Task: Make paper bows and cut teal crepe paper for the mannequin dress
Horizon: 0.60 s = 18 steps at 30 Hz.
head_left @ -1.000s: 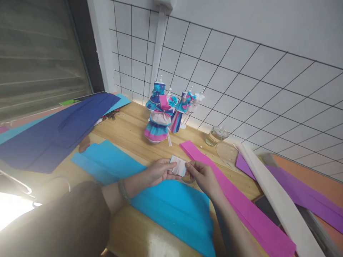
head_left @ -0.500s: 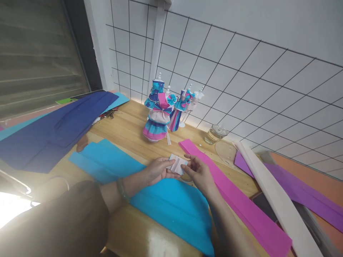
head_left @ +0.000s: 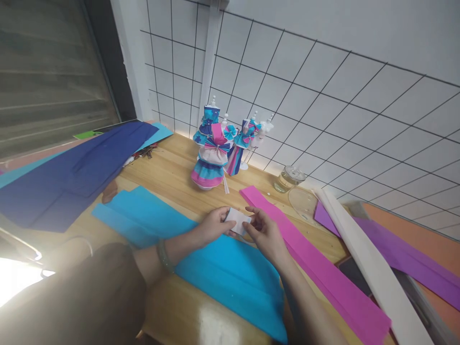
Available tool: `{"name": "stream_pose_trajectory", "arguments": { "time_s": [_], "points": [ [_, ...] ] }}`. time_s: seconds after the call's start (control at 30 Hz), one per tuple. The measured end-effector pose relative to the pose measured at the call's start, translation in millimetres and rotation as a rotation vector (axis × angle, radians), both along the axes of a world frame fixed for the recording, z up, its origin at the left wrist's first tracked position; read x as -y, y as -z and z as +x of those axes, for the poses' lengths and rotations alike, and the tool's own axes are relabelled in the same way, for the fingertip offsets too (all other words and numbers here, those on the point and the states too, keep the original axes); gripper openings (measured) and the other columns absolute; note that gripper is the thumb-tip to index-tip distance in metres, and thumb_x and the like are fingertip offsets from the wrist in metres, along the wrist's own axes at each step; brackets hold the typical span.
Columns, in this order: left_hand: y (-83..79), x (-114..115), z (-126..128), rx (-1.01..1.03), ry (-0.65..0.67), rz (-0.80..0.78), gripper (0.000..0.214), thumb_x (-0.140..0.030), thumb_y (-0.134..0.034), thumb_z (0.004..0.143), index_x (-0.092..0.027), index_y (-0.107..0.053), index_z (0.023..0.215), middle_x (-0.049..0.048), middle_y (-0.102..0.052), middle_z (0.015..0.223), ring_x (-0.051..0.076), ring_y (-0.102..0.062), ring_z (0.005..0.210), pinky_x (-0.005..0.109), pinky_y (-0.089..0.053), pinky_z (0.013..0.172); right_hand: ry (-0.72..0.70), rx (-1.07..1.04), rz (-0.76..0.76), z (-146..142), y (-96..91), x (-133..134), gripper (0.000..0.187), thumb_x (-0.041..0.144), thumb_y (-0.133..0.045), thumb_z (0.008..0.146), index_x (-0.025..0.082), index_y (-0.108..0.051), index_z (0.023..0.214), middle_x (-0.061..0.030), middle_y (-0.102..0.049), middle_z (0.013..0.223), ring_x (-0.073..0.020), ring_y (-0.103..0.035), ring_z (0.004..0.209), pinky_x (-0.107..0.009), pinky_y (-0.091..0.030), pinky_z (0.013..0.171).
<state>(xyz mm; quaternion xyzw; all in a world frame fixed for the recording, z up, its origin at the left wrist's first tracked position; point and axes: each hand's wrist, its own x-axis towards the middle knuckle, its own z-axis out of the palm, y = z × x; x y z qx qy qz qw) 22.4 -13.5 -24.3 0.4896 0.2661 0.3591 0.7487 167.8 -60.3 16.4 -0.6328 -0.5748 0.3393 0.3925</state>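
A small pale folded paper piece [head_left: 237, 221] is held between both hands above the table. My left hand [head_left: 214, 225] pinches its left side, thumb on top and fingers underneath. On its right edge, my right hand [head_left: 265, 232] grips with thumb and fingertips. Beneath my hands spreads a wide sheet of bright blue crepe paper [head_left: 230, 278], partly covered by my left forearm. A pink crepe paper strip [head_left: 312, 258] runs past the right hand. Beyond the hands stand several miniature dress forms, the nearest wearing a pink, white and blue paper dress [head_left: 212, 160].
Dark blue paper [head_left: 72, 177] lies at the left near a few small tools [head_left: 145, 152]. A glass jar [head_left: 289, 179] and a clear round disc [head_left: 303, 203] sit by the tiled wall. White [head_left: 373, 263] and purple strips [head_left: 406, 263] lie at the right.
The paper piece now shows a plain pale face, where a lengthwise fold line showed before. My left thumb has shifted onto it slightly; the right hand is almost unmoved.
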Motion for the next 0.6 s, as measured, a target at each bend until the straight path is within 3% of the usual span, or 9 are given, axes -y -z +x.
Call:
{"name": "stream_pose_trajectory", "arguments": {
  "time_s": [0.37, 0.6],
  "points": [
    [-7.1, -5.3, -6.4, -0.039, -0.07, -0.09, 0.031, -0.034, -0.068, 0.064, -0.012, -0.056, 0.081, 0.0067, -0.064, 0.081, 0.014, -0.059, 0.069, 0.023, -0.047, 0.058, -0.023, -0.034, -0.006, 5.2, 0.9, -0.1, 0.043, 0.029, -0.055, 0.071, 0.016, -0.047, 0.112, -0.0001, -0.051, 0.07, -0.0137, -0.051, 0.062, -0.026, -0.04, 0.055],
    [-7.9, -6.1, -8.4, -0.061, -0.045, -0.08, 0.034, -0.035, -0.069, 0.063, -0.012, -0.055, 0.083, 0.0078, -0.064, 0.083, 0.015, -0.06, 0.071, 0.025, -0.049, 0.058, -0.019, -0.016, -0.011, 7.4, 0.8, 0.2, 0.043, 0.028, -0.055, 0.071, 0.016, -0.047, 0.112, -0.0001, -0.052, 0.07, -0.0137, -0.051, 0.063, -0.026, -0.041, 0.056]
  ]
}}
